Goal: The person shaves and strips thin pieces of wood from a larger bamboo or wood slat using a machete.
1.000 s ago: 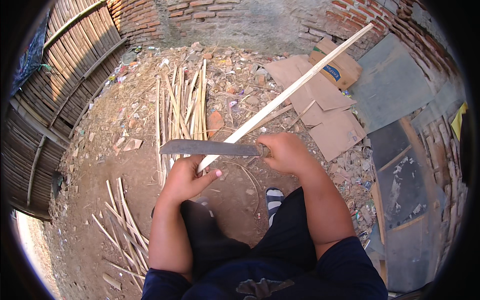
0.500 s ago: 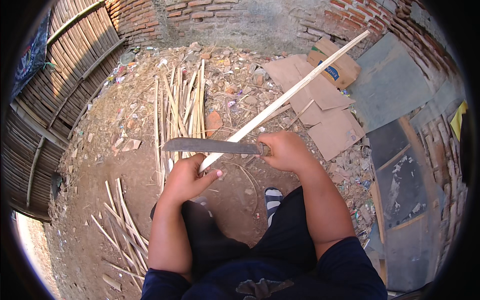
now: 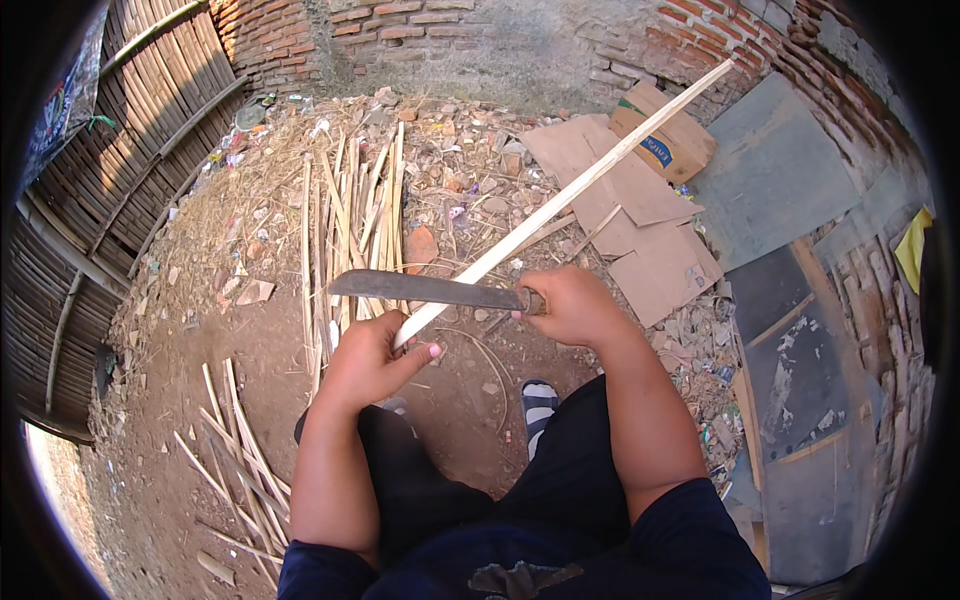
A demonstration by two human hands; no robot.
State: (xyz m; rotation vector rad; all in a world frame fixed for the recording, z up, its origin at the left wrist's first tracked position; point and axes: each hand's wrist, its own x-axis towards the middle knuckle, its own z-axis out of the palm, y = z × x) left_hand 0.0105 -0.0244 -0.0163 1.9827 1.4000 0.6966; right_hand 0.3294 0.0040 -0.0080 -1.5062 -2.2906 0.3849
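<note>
A long, straight strip (image 3: 570, 199) of pale wood or bamboo runs slantwise in front of the person, its near end in the left hand and its far end up toward the right, seen against the brick wall (image 3: 430, 45). It is cream to light straw in colour, with faint lengthwise streaks and slightly uneven edges, and it looks broader near the body and slimmer at the far tip. The left hand (image 3: 365, 360) has its grip closed round that near end, the thumb lying to the right of it. The right hand (image 3: 570, 305) has its grip curled tight around the handle of a machete (image 3: 430, 290), so most of the handle is hidden. The machete's blade is broad, dark grey and dull, deepening toward a curved tip on the left; it lies across the strip just beyond the left hand, though whether its edge cuts into the wood cannot be told. Similar pale strips (image 3: 355, 225) lie lengthwise on the littered ground beyond the blade, and a looser group of thin sticks (image 3: 245, 455) lies to the left of the left forearm.
</note>
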